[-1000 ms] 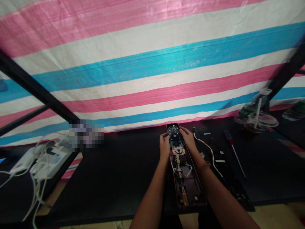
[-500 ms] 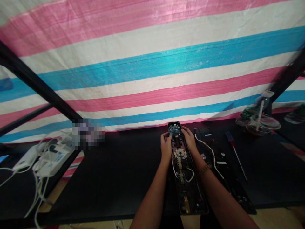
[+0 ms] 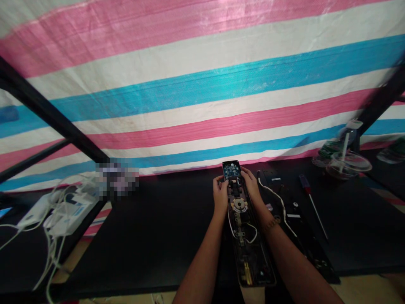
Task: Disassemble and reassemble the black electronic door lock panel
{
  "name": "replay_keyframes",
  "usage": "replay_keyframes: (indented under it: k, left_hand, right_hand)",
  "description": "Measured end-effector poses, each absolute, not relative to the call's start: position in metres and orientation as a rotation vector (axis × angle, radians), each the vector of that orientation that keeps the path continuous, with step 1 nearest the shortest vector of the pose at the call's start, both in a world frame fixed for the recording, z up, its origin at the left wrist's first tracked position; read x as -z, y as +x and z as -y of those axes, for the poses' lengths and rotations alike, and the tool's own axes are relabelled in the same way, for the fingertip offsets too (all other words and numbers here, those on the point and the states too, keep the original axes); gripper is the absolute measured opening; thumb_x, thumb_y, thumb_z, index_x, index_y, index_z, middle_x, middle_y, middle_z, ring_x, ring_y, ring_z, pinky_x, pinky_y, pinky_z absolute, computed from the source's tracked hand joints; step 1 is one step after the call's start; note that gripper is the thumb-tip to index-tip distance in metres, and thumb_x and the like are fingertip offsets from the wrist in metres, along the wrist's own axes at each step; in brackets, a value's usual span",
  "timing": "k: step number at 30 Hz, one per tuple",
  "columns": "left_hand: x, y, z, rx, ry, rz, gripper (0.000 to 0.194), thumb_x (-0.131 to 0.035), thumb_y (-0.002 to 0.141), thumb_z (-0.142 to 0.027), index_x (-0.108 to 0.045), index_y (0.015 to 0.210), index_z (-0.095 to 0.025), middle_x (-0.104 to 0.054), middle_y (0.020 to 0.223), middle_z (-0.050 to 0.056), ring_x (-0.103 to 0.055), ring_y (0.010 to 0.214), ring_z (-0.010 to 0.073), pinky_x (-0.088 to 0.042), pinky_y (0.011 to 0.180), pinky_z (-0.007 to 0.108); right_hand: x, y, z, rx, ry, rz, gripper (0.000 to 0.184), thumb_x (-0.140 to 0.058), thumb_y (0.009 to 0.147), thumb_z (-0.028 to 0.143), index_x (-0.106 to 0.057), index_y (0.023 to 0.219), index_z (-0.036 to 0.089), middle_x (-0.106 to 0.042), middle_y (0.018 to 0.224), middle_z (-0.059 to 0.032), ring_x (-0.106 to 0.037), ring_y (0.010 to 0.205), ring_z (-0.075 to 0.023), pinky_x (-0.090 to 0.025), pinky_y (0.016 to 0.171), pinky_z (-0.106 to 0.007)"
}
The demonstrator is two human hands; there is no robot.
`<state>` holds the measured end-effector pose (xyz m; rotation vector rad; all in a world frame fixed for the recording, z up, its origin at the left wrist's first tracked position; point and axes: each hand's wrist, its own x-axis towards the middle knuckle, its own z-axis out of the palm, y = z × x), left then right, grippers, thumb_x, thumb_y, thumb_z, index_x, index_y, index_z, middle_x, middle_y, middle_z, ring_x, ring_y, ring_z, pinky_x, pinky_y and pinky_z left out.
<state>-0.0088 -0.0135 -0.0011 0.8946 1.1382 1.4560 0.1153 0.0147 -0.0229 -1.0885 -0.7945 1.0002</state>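
My left hand (image 3: 220, 195) and my right hand (image 3: 251, 185) grip both long sides of an opened electronic door lock body (image 3: 249, 257), near its far end. The long, dark housing lies with its inside facing up, its near end on the black table (image 3: 152, 240). A blue-green circuit board (image 3: 231, 171) sticks out past my fingers at the far end. Below my hands, a round cream-coloured mechanism (image 3: 238, 205) and thin white wires (image 3: 249, 234) show inside the housing. Part of the housing is hidden by my hands.
To the right lie a long black lock panel (image 3: 300, 219) with a white cable, and a screwdriver (image 3: 311, 202). A plastic cup with a straw (image 3: 346, 166) stands further right. White chargers and cables (image 3: 68, 213) sit at the left. A striped tarpaulin (image 3: 202, 109) hangs behind.
The view has tilted slightly, and the near end of the lock body sits lower in the picture. Both hands keep the same hold on it.
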Motion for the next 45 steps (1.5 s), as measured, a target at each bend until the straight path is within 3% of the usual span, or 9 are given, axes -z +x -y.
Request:
replay_keyframes:
  k: [19,30,45]
  left_hand:
    - [-0.004,-0.009,0.015,-1.436,0.879,-1.149,0.032,-0.063,0.073,-0.032,-0.055,0.101,-0.02,-0.062,0.075,-0.002,-0.059,0.063,0.0139,-0.046,0.06,0.026]
    - [0.003,-0.012,0.009,-1.388,0.892,-1.282,0.022,-0.059,0.078,-0.028,-0.06,0.098,-0.019,-0.066,0.084,0.002,-0.062,0.077,0.0164,-0.047,0.071,0.027]
    - [0.005,-0.012,0.008,-1.374,0.888,-1.309,0.02,-0.058,0.079,-0.029,-0.06,0.096,-0.019,-0.065,0.081,0.002,-0.062,0.075,0.0167,-0.047,0.069,0.027]
  right_hand:
    - [0.022,0.116,-0.015,-1.005,-1.1,0.794,0.046,-0.068,0.072,0.05,-0.07,0.106,0.019,-0.074,0.102,-0.0078,-0.067,0.093,-0.0268,-0.051,0.084,-0.039]
    - [0.028,0.117,-0.022,-0.99,-1.13,0.759,0.053,-0.071,0.067,0.048,-0.074,0.108,0.014,-0.075,0.109,-0.0123,-0.067,0.102,-0.0286,-0.05,0.093,-0.042]
    - [0.026,0.115,-0.019,-0.988,-1.135,0.767,0.045,-0.069,0.069,0.044,-0.074,0.102,0.014,-0.076,0.102,-0.0108,-0.068,0.094,-0.0261,-0.051,0.087,-0.038]
